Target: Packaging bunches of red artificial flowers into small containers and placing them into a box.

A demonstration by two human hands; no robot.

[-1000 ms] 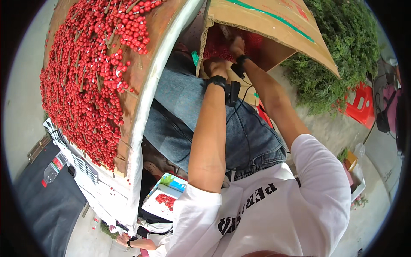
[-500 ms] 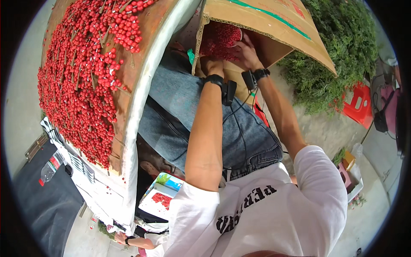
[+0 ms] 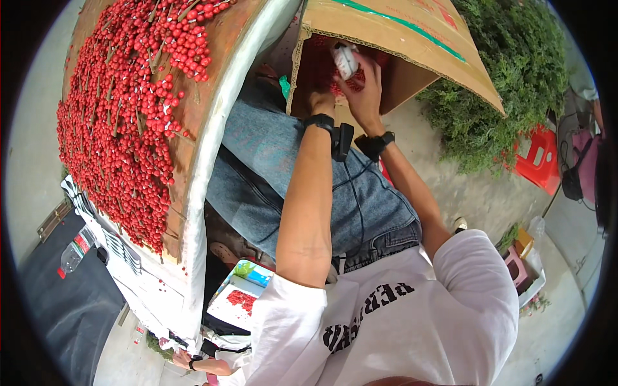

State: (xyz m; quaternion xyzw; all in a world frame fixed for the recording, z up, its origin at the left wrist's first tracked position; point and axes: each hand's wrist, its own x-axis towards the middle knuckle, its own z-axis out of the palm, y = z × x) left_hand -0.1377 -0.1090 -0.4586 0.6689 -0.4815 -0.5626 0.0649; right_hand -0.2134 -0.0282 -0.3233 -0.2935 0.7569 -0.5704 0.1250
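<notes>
Inside the open cardboard box (image 3: 402, 67), my right hand (image 3: 365, 90) has its fingers curled round a small white object (image 3: 346, 61) with dark marks; its kind is not clear. Red berries (image 3: 353, 80) show just below it, between the hand and the box's shaded inside. My left hand (image 3: 322, 101) reaches in at the box's near left edge. Its fingers are hidden in shadow among dark red berries. Both wrists wear black straps with small devices.
A wooden board (image 3: 177, 222) heaped with red berry sprigs (image 3: 122, 122) stands at left, with white cloth along its edge. Green foliage (image 3: 502, 71) and a red plastic stool (image 3: 541, 157) are at right. A tray (image 3: 232, 305) with loose berries and another person's arm (image 3: 212, 365) lie lower left.
My right hand has turned and moved slightly left and nearer. The white object's side now faces up where a round mass of red berries with a white rim showed before.
</notes>
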